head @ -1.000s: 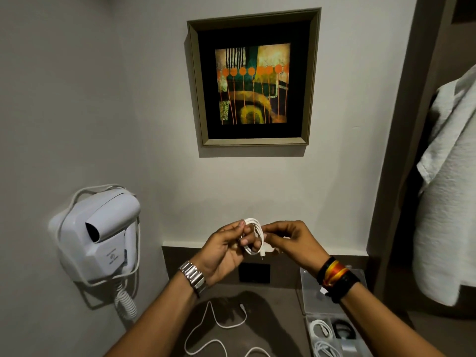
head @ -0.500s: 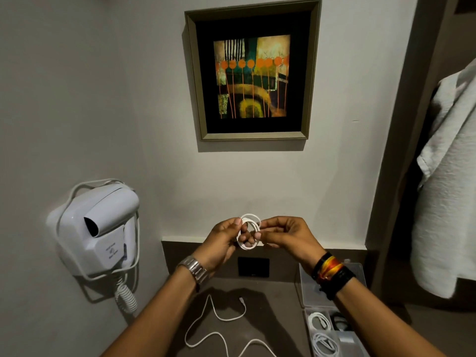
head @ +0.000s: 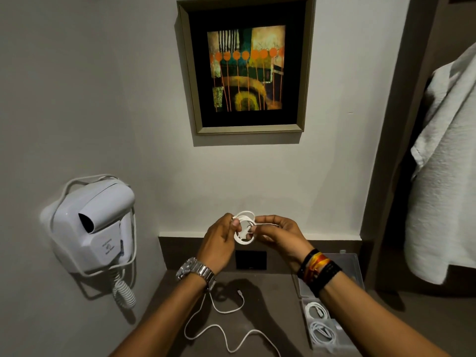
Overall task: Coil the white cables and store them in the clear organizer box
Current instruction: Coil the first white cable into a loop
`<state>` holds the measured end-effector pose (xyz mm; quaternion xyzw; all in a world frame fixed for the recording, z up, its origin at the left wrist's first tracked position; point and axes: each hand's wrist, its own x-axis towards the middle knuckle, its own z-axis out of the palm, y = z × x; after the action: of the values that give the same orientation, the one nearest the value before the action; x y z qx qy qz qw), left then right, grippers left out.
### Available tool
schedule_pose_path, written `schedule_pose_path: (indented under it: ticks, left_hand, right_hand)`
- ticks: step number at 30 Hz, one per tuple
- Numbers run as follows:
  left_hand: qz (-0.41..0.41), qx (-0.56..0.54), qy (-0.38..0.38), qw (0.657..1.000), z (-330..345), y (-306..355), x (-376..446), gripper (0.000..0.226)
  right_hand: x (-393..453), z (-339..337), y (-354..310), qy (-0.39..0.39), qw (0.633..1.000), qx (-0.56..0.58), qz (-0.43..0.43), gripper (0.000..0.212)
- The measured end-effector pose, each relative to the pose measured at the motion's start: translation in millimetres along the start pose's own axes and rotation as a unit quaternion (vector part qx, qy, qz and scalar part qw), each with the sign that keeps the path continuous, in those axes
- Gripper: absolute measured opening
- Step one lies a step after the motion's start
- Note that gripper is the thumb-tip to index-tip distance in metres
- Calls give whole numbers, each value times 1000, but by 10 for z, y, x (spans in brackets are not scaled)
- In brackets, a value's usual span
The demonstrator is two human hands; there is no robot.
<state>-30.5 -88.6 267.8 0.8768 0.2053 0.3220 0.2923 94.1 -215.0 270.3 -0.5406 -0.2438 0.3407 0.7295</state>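
A small coil of white cable [head: 244,228] hangs in the air between both hands, above the dark counter [head: 273,300]. My left hand [head: 219,243] pinches the coil's left side. My right hand [head: 278,234] grips its right side and the cable's end. A second white cable [head: 224,328] lies loose and uncoiled on the counter below my arms. The clear organizer box [head: 355,266] sits open at the right, partly hidden by my right forearm, with two coiled white cables [head: 320,324] in its compartments.
A white wall-mounted hair dryer [head: 95,222] with a spiral cord is on the left wall. A framed picture [head: 246,65] hangs ahead. A white towel [head: 445,176] hangs at the right. A black socket plate [head: 251,259] sits at the counter's back.
The coil has turned from edge-on to a rounder loop facing me, and my fingers have shifted around it. The view has tipped down, showing more counter and box.
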Motion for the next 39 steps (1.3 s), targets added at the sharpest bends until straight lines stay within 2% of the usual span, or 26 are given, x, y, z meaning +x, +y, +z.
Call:
schedule_pose_path:
  ticks: [4, 8, 10, 12, 14, 16, 19, 20, 21, 24, 28, 30, 33, 36, 39]
  left_hand:
    - [16, 36, -4, 999, 17, -27, -24, 32]
    - [2, 71, -33, 997, 42, -59, -1, 17]
    - [-18, 59, -46, 997, 28, -89, 18, 9]
    - [-30, 35, -50, 998, 11, -102, 29, 21]
    - [-33, 28, -66, 997, -3, -104, 37, 33]
    - [-28, 35, -90, 995, -12, -119, 58, 34]
    - [-31, 22, -114, 993, -24, -168, 74, 33]
    - [-35, 18, -114, 993, -24, -181, 68, 34]
    - [-40, 20, -108, 993, -26, -191, 66, 35]
    - [-74, 38, -64, 994, -41, -240, 91, 36]
    - [-91, 43, -42, 994, -40, -296, 71, 35]
    - [-85, 9, -43, 995, -15, -344, 89, 36]
    - [-70, -31, -75, 994, 56, -449, 0, 34]
    - [-64, -29, -151, 986, 421, -561, -152, 32]
    - [-69, -15, -134, 989, 604, -454, -86, 32]
  right_hand:
    - [31, 18, 1, 15, 999, 29, 28, 41]
    - [28, 84, 28, -23, 998, 52, 22, 46]
    - [17, 102, 33, -47, 999, -4, -10, 52]
    - [8, 92, 55, -74, 992, -76, -66, 53]
    - [-10, 92, 78, -59, 973, -181, -134, 47]
    - [-18, 103, 99, 10, 915, -334, -226, 34]
    - [-47, 132, 156, 92, 771, -511, -368, 12]
    - [-54, 143, 186, 99, 746, -529, -392, 10]
    - [-60, 144, 217, 102, 740, -533, -397, 10]
    - [-91, 139, 338, 115, 792, -468, -374, 14]
    - [-147, 199, 491, 145, 873, -335, -322, 5]
    - [-91, 205, 534, 148, 913, -269, -268, 3]
    - [-150, 122, 608, 123, 975, -142, -117, 5]
    - [-267, -137, 813, 155, 985, -75, 10, 7]
    - [-243, -326, 789, 172, 983, -62, 8, 10]
